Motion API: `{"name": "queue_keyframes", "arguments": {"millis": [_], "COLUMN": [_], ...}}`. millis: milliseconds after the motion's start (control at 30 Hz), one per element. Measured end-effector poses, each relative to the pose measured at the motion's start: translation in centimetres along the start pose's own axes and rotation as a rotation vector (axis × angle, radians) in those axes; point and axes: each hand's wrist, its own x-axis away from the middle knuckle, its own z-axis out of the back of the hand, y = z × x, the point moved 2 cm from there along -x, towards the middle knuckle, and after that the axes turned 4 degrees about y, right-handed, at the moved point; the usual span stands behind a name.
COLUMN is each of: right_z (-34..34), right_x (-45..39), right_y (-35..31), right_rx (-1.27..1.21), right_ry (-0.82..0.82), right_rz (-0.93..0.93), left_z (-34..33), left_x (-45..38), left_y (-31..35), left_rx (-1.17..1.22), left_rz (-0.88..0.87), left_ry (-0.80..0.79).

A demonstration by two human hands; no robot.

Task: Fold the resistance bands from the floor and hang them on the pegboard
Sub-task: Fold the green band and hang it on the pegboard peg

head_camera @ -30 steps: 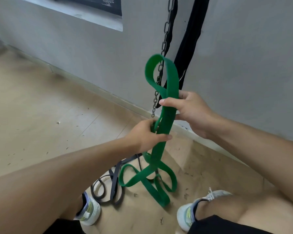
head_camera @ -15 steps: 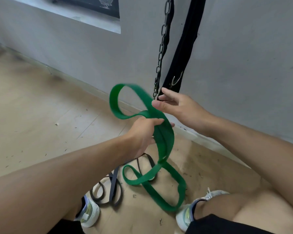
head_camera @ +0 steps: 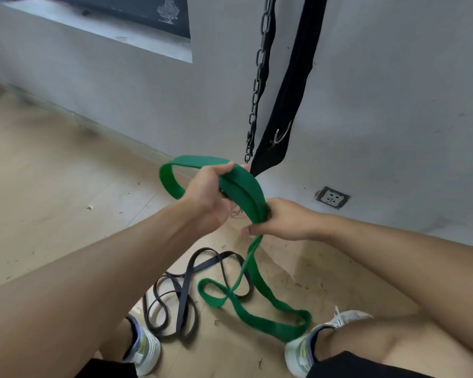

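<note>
A wide green resistance band point(head_camera: 246, 190) is held in front of me, doubled into layers between both hands. My left hand point(head_camera: 206, 196) grips its upper fold, with a loop sticking out to the left. My right hand point(head_camera: 283, 219) is closed around the band lower down. The rest of the green band hangs down and lies in loops on the floor between my feet. Thin black resistance bands point(head_camera: 180, 298) lie tangled on the floor by my left shoe. No pegboard is in view.
A grey wall stands close ahead. A black chain point(head_camera: 258, 77) and a black strap point(head_camera: 292, 85) with a metal hook hang against it. A wall socket point(head_camera: 332, 197) sits low on the right. The wooden floor point(head_camera: 52, 186) stretches to the left.
My right hand has dropped from above the band and taken hold of it lower down. My left hand has risen with the fold, and the view has tilted.
</note>
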Motion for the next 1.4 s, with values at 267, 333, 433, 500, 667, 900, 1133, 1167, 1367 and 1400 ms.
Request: {"name": "queue_keyframes", "arguments": {"millis": [267,333,433,500,667,900,1133,1167,1367,1400], "right_z": [3.0,3.6,4.2,4.4,4.7,4.1,3.7,3.7,2.0,1.6], "right_x": [-0.2,0.0,0.6,0.9,1.8,2.0,1.2,1.1,0.7,0.5], "right_y": [-0.5,-0.6,-0.8,-1.1,-2.5,-2.6,-2.3,-2.4,-2.0,-1.8], "right_rx": [0.022,-0.005,-0.012,-0.017,-0.050,-0.033,-0.168,-0.194,-0.139,-0.151], "right_ry": [0.329,0.350,0.322,0.311,0.244,0.101,0.164,0.173,0.139,0.137], "right_rz": [0.057,0.093,0.108,0.110,0.201,0.211,0.202,0.191,0.097,0.084], "left_z": [2.6,2.9,3.2,3.4,3.1,2.6,2.3,2.2,2.0,2.0], "left_x": [0.2,0.7,0.7,0.9,1.1,1.5,2.7,2.8,2.9,3.0], "left_y": [0.7,0.0,-0.1,0.0,0.2,1.2,1.9,2.0,2.8,2.9], "left_rx": [-0.495,-0.945,-1.668,-1.696,-1.498,-1.511,-1.437,-1.382,-1.015,-0.981], "left_rz": [0.290,0.168,-0.436,-0.675,-0.743,-0.708,-0.961,-0.965,-0.958,-0.976], "left_ry": [0.048,-0.036,-0.005,-0.005,-0.136,-0.177,-0.085,-0.070,-0.024,-0.008]}}
